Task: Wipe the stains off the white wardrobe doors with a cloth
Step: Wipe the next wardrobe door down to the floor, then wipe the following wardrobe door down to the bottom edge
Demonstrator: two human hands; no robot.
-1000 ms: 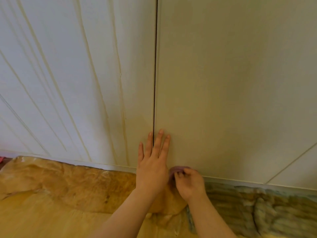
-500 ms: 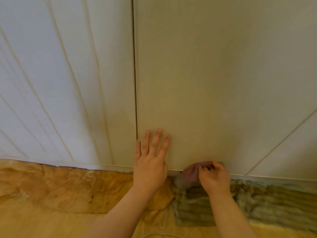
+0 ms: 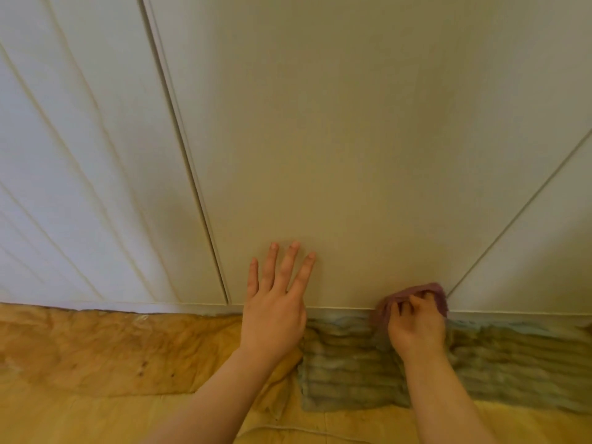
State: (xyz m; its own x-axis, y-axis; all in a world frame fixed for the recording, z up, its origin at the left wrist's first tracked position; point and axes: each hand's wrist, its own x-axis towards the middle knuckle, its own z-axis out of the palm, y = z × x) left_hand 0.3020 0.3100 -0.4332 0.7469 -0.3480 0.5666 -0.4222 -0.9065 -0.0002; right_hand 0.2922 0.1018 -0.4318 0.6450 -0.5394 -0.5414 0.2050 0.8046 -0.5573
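White wardrobe doors fill the view. The middle door (image 3: 336, 155) runs from a vertical gap on the left to a slanted gap on the right. My left hand (image 3: 275, 302) lies flat against the door's lower part, fingers straight and spread. My right hand (image 3: 416, 322) grips a small purple cloth (image 3: 419, 293) bunched under its curled fingers and holds it against the door's bottom edge, close to the slanted gap. No stain shows clearly on this door.
The left door (image 3: 80, 187) carries faint slanted streak lines. A further door (image 3: 544, 251) lies beyond the slanted gap. Below the doors lie a yellow-brown fluffy blanket (image 3: 112, 347) and a grey ribbed plush blanket (image 3: 346, 373).
My right hand has slid the cloth to the right along the door's bottom edge. The view has shifted right, and my left hand has moved from the door gap onto the middle door.
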